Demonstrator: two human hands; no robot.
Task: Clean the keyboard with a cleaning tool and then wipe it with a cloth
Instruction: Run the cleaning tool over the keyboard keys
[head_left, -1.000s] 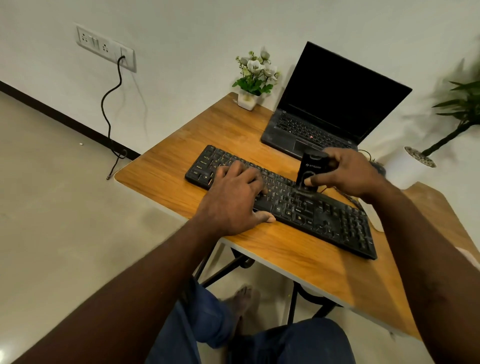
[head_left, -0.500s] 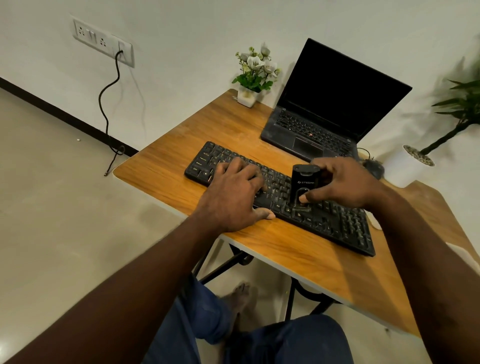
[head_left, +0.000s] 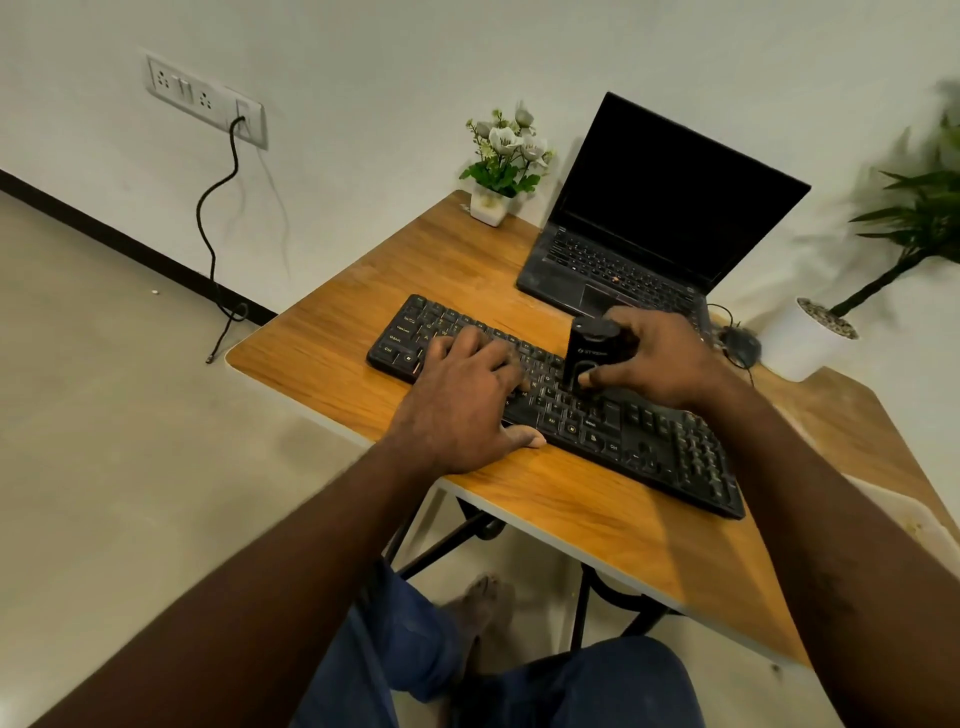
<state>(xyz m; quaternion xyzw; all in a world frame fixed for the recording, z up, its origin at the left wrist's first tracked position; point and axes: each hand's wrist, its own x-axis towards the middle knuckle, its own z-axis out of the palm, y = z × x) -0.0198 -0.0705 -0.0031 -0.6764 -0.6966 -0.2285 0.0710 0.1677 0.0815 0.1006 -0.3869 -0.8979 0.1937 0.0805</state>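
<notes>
The keyboard (head_left: 649, 441) lay slantwise on the desk (head_left: 571, 499), near its front edge. The left grip (head_left: 467, 395) lay open and flat, fingers on the keys, thumb on the desk. The right grip (head_left: 670, 358) was curled round the upright tool (head_left: 592, 353), tip on the middle keys. Excess pressure could dislodge keycaps. A wide stroke could strike the mouse (head_left: 740, 347) or laptop (head_left: 649, 208) beyond.

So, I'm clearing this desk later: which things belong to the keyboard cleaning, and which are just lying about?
In the job: keyboard, cleaning tool gripped by the right hand, left hand resting on the keys.
Lying about: laptop, mouse, small flower pot, potted plant.
</notes>
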